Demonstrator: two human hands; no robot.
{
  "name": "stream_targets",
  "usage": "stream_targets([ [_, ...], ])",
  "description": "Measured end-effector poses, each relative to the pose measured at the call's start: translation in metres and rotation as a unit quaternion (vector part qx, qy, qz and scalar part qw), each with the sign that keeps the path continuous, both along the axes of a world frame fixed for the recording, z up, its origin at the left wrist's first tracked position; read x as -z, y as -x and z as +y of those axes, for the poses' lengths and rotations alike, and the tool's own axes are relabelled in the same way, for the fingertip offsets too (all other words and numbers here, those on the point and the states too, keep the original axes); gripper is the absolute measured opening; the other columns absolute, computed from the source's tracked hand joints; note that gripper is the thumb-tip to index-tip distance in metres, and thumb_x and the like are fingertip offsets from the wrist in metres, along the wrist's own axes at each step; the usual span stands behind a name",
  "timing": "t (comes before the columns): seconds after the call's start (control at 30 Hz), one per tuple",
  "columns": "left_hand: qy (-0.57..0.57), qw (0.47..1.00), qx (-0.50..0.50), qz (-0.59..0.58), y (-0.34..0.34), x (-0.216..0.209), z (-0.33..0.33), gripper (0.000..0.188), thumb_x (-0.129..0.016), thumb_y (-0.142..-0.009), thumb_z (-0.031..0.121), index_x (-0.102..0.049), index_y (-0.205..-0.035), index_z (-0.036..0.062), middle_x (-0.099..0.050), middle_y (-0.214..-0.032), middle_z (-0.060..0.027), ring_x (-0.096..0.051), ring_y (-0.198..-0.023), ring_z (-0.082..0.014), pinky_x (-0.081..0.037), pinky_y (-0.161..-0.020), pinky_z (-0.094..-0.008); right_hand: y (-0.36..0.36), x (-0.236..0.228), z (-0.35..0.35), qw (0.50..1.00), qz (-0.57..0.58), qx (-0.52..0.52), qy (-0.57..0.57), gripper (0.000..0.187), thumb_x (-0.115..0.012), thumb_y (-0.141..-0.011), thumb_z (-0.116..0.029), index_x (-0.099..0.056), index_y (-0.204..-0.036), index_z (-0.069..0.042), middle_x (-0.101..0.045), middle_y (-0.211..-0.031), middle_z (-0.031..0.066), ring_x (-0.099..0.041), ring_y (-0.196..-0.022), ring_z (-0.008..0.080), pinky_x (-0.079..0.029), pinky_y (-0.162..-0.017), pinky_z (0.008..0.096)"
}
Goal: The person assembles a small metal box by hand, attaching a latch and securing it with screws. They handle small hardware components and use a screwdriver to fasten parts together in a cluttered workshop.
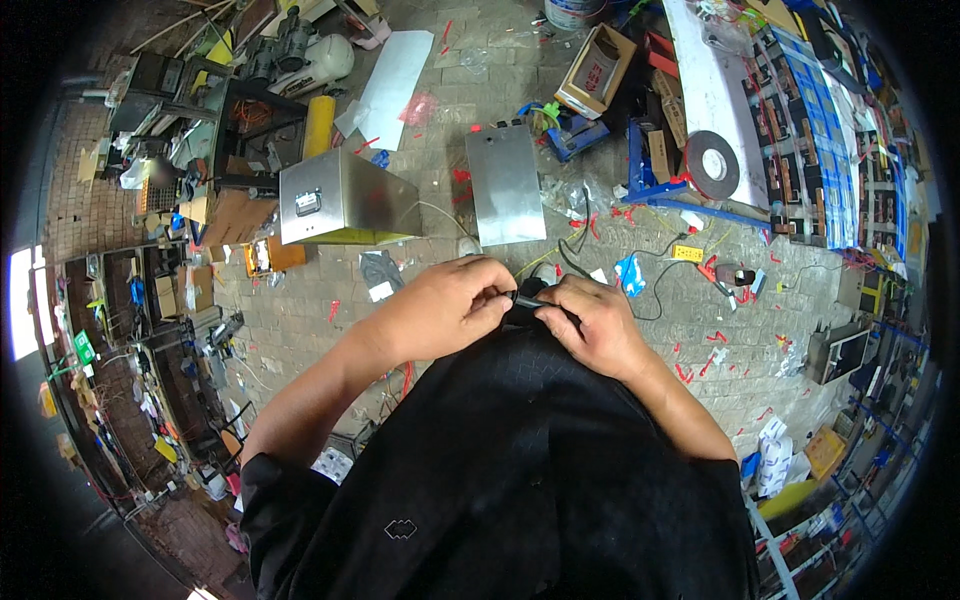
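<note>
Close in front of my black shirt, both hands meet around a thin, dark, rod-like piece [529,302]. My left hand [455,305] pinches its left end between thumb and fingers. From the other side my right hand [598,325] grips it, the thumb lying along the top. Its ends are hidden in the fingers, and I cannot make out its exact kind. Just beyond my hands a black cable [572,262] runs over the floor; whether it joins the held piece cannot be seen.
On the brick floor ahead stand a shiny metal box [345,195] and a flat metal panel [505,185]. A blue-framed workbench [725,60] with a black tape roll [712,165] is at the right. Red scraps and cables litter the floor; cluttered shelves [130,370] line the left.
</note>
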State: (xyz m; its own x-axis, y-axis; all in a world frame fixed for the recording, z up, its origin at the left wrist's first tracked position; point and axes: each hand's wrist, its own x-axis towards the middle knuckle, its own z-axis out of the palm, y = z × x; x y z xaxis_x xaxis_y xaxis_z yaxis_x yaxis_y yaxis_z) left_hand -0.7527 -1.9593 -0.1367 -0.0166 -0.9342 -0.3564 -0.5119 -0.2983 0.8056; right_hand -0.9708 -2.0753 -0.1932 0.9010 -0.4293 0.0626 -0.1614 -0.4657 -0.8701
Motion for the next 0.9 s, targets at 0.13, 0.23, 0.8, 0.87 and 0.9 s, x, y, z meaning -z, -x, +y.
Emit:
stream_targets([
  [0.13,-0.025,0.995,-0.026,0.097,-0.003,0.016,0.002,0.017,-0.069,-0.094,0.006,-0.065,-0.108,-0.0024,-0.07,-0.093,-0.0072,-0.066,-0.081,-0.0109,-0.054,-0.07,-0.0274,0.001,0.005,0.004,1.0,-0.017,0.016,0.005,0.018,-0.072,-0.09,-0.02,-0.068,-0.099,-0.004,-0.069,-0.092,0.0129,-0.068,-0.078,0.0357,-0.055,-0.066,0.0423],
  [0.23,-0.079,0.984,-0.055,0.149,0.003,0.013,0.001,0.017,-0.068,-0.095,0.003,-0.065,-0.11,-0.0032,-0.07,-0.091,-0.0056,-0.064,-0.079,-0.008,-0.053,-0.068,-0.0256,0.007,0.013,0.009,1.0,-0.026,0.012,-0.008,0.019,-0.071,-0.092,-0.022,-0.067,-0.099,-0.005,-0.068,-0.09,0.0139,-0.068,-0.078,0.036,-0.054,-0.065,0.0434],
  [0.8,-0.096,0.964,-0.114,0.219,0.019,0.029,0.014,0.016,-0.07,-0.092,-0.002,-0.066,-0.108,-0.0036,-0.071,-0.095,-0.0047,-0.066,-0.086,-0.0081,-0.055,-0.075,-0.0245,0.017,0.027,0.018,0.996,-0.031,-0.013,-0.083,0.018,-0.065,-0.096,-0.023,-0.061,-0.097,-0.005,-0.063,-0.082,0.0173,-0.064,-0.078,0.0398,-0.05,-0.065,0.0469],
  [0.87,-0.085,0.964,-0.108,0.228,0.019,0.029,0.015,0.017,-0.07,-0.092,-0.001,-0.066,-0.108,-0.0035,-0.071,-0.094,-0.0049,-0.067,-0.086,-0.0082,-0.055,-0.075,-0.0247,0.018,0.03,0.02,0.994,-0.032,-0.016,-0.108,0.018,-0.064,-0.097,-0.023,-0.061,-0.097,-0.005,-0.063,-0.083,0.0177,-0.064,-0.079,0.0401,-0.05,-0.065,0.0462],
  [0.9,-0.081,0.962,-0.105,0.237,0.019,0.028,0.015,0.017,-0.07,-0.092,-0.001,-0.066,-0.108,-0.0034,-0.071,-0.094,-0.005,-0.067,-0.086,-0.0082,-0.055,-0.074,-0.0248,0.018,0.031,0.021,0.992,-0.032,-0.018,-0.121,0.018,-0.064,-0.098,-0.022,-0.061,-0.097,-0.004,-0.063,-0.083,0.0179,-0.064,-0.079,0.0402,-0.05,-0.066,0.0459],
])
